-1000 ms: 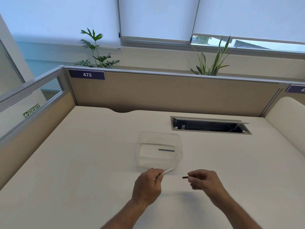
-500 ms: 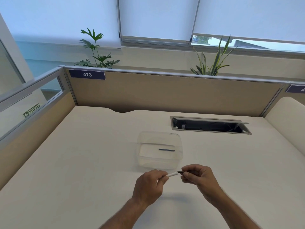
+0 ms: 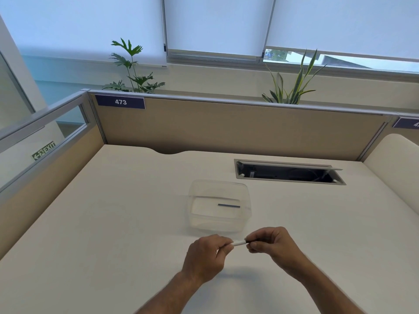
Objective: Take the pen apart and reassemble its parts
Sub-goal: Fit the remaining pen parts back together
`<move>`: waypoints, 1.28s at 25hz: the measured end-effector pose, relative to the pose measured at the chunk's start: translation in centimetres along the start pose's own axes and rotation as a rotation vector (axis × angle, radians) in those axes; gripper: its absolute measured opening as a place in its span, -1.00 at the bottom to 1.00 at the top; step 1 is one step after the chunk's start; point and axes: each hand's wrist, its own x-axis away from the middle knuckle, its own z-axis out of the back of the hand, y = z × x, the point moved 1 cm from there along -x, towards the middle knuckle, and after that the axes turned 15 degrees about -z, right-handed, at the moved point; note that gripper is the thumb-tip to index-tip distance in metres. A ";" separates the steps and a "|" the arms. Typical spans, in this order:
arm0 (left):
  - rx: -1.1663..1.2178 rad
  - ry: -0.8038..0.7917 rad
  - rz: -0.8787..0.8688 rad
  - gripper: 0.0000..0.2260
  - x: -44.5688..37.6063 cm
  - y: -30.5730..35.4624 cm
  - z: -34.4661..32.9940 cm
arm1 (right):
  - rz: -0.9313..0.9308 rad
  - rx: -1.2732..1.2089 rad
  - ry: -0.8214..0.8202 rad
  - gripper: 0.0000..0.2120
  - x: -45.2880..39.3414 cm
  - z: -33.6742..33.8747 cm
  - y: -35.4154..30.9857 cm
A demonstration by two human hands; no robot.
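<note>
My left hand [image 3: 206,257] grips a white pen barrel [image 3: 239,242], most of it hidden in the fist, with a short end sticking out to the right. My right hand [image 3: 272,244] pinches a small dark pen piece [image 3: 247,241] that meets the barrel's end. Both hands hover just above the desk, in front of a clear plastic container [image 3: 246,214]. Inside the container lies a thin dark refill [image 3: 229,205].
The cream desk [image 3: 113,223] is walled by tan partitions at the back and left. An open cable hatch [image 3: 288,172] sits at the back right. A curved cream panel [image 3: 394,168] rises at the right edge. Plants stand behind the partition.
My right hand moved left and brought the dark piece up to the barrel's end; a second ago the two parts were apart. The left hand barely shifted.
</note>
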 end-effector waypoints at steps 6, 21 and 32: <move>0.011 -0.019 -0.023 -0.77 -0.1 0.3 0.0 | -0.023 0.106 -0.020 -0.88 0.1 -0.5 -0.2; 0.033 -0.042 -0.030 -0.79 -0.2 0.6 0.0 | -0.025 0.380 0.143 -0.51 0.5 -1.4 0.3; 0.031 -0.090 0.059 -0.81 -0.1 0.1 0.9 | 0.132 0.288 0.126 -0.87 0.1 -0.1 1.9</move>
